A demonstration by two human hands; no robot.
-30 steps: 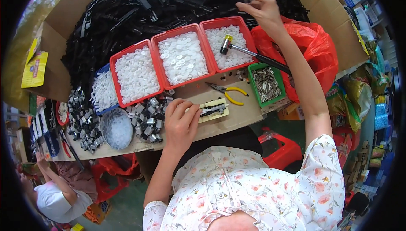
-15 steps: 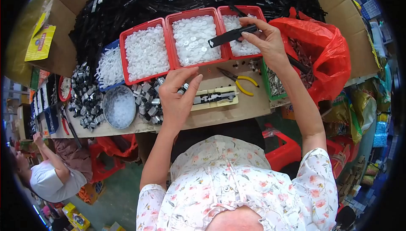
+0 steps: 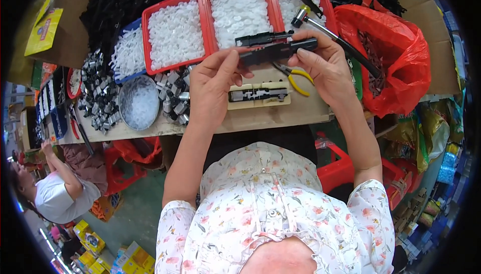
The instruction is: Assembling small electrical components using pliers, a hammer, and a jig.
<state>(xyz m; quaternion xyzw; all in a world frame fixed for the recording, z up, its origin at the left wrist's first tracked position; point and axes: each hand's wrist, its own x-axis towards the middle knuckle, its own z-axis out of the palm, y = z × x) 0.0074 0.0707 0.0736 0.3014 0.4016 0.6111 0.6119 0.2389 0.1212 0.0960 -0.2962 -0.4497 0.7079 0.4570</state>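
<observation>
Both my hands are raised over the near part of the bench, closed on a long black plastic casing [image 3: 274, 53]. My left hand [image 3: 213, 86] pinches its left end, and my right hand [image 3: 325, 71] grips the right end between thumb and fingers. Just beyond the casing shows a second slim black part [image 3: 260, 39]; whether it is held too I cannot tell. Below them, a cream fixture [image 3: 260, 102] carries a black assembly with metal pieces [image 3: 255, 94]. Yellow-handled pliers [image 3: 299, 84] lie beside it, near my right hand.
Red trays [image 3: 206, 23] of small white plastic parts stand behind my hands. A hammer [image 3: 358, 56] leans across a red plastic bag [image 3: 408, 68] at right. Metal clips [image 3: 173, 98] and a round bowl [image 3: 123, 103] sit at left. Another person [image 3: 65, 189] sits far left.
My left hand has risen to the casing, which only my right hand held before. The casing has come nearer and lies more level. The hammer is now uncovered, and the view has shifted slightly.
</observation>
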